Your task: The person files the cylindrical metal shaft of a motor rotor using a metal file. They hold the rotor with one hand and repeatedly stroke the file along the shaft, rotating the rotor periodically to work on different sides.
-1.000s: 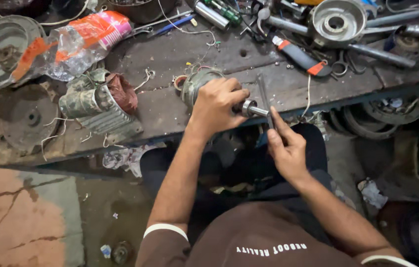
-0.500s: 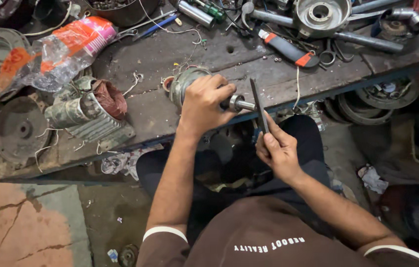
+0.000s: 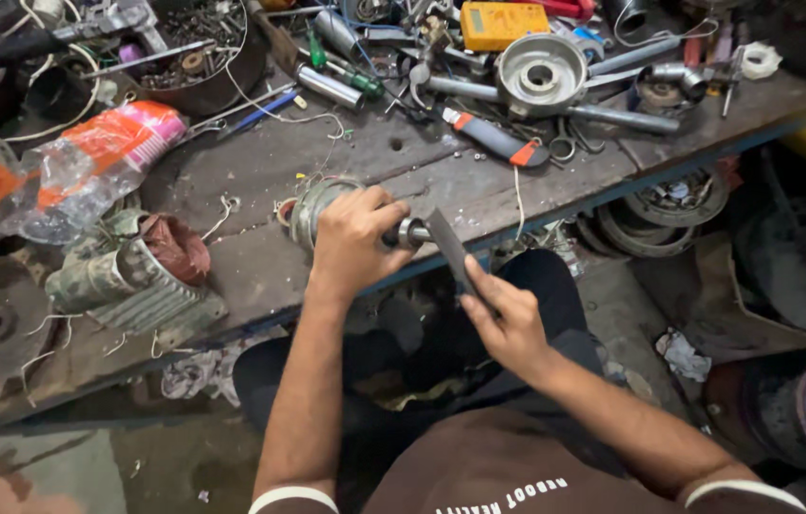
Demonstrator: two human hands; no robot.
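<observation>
My left hand is wrapped around a motor rotor that lies on the front part of the workbench, its shaft and bearing sticking out to the right past the bench edge. My right hand grips a flat dark metal file by its lower end. The file's blade rests against the bearing end of the shaft. I sit below the bench edge, both arms reaching up.
A wound motor stator sits left of the rotor beside a crumpled plastic bag. The back of the bench is crowded: a round metal end cover, a yellow meter, an orange-handled knife, a bowl of parts.
The view has shifted and moved closer to the bench. The file has slid along the shaft end while my left hand keeps its hold on the rotor.
</observation>
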